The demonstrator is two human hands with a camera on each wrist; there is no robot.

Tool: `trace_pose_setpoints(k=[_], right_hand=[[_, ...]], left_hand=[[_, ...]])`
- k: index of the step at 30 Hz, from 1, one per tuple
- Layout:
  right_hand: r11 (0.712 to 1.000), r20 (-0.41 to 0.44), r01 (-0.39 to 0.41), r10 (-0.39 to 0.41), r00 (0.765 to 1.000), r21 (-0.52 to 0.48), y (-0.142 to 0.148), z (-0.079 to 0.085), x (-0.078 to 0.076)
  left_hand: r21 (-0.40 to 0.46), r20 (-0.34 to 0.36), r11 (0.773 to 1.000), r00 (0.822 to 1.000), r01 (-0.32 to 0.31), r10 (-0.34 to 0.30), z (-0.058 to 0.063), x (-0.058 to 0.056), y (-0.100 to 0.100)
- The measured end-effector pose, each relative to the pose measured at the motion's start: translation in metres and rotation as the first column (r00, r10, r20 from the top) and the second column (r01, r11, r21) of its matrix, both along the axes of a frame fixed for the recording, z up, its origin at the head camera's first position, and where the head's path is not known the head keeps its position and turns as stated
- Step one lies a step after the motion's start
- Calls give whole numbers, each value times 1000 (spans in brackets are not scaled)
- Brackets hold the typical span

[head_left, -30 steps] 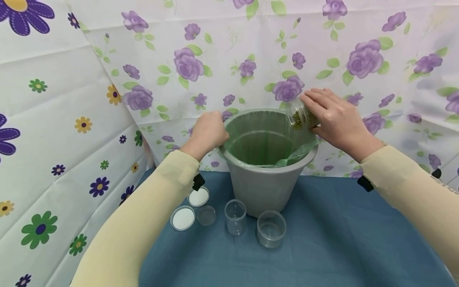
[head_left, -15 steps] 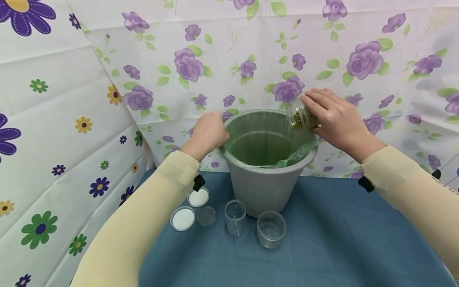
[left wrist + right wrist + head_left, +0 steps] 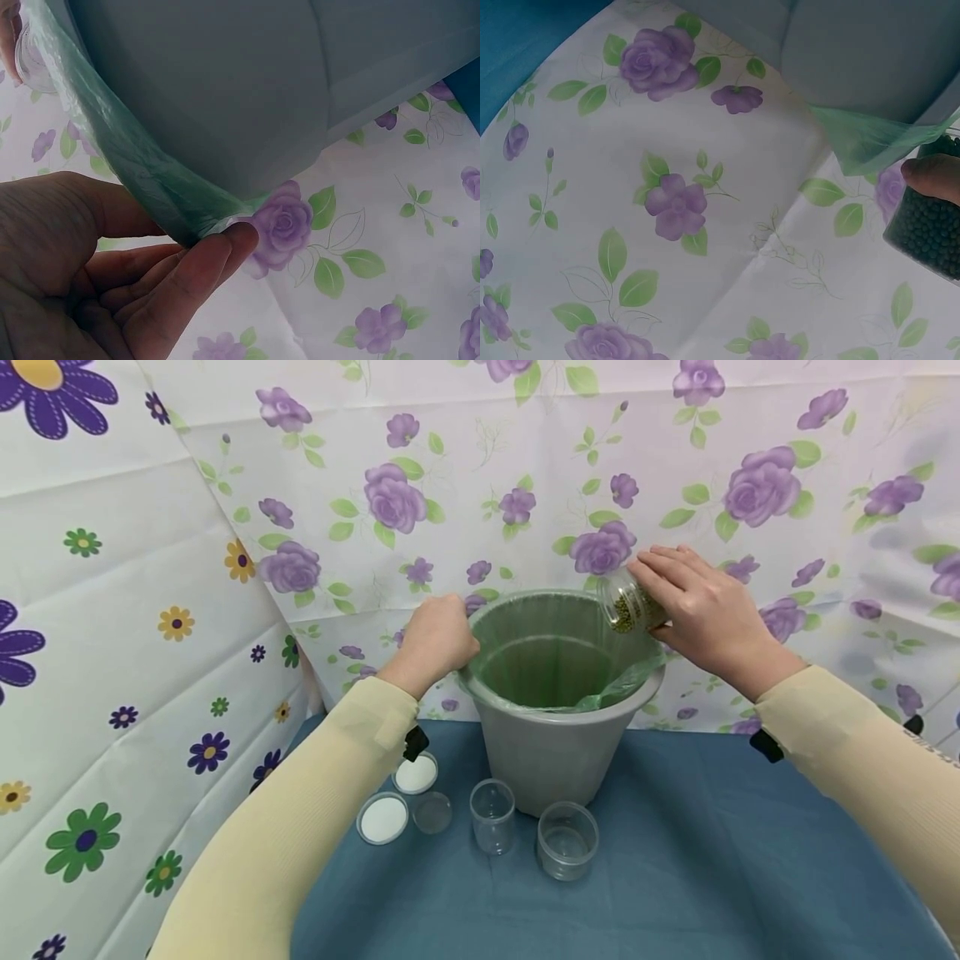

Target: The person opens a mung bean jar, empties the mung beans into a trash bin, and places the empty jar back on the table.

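My left hand (image 3: 438, 639) is at the left rim of a grey bucket (image 3: 555, 752). In the left wrist view its thumb and fingers pinch the edge of a thin green plastic bag (image 3: 142, 161) that lines the bucket. Over the right side of the rim, my right hand (image 3: 705, 606) grips a clear jar (image 3: 611, 587), tilted with its mouth toward the bucket. Small green beans (image 3: 624, 612) fill part of the jar; the right wrist view shows them packed behind the thumb (image 3: 934, 178). The bottom of the bucket's inside is too dim to make out.
Two clear containers, one narrow (image 3: 492, 818) and one wider (image 3: 567, 842), stand before the bucket on the blue cloth (image 3: 675, 877). To their left lie two dishes of white stuff (image 3: 383, 819) and a clear round lid or dish (image 3: 432, 812). Flowered sheets (image 3: 480, 460) hang behind.
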State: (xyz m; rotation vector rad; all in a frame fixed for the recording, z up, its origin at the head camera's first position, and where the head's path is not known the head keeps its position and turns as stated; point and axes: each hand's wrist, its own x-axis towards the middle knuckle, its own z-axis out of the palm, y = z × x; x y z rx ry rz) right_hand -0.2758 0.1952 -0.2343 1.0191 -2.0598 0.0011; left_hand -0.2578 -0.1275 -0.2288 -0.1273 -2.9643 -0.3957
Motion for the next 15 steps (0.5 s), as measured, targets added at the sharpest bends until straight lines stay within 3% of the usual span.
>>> trace_pose_setpoints(k=[15], right_hand=[[1000,-2,-16,16,1000,-4,0,-2,-2]], left_hand=[[-3,-14,1000,1000,-1,1,0,0,0]])
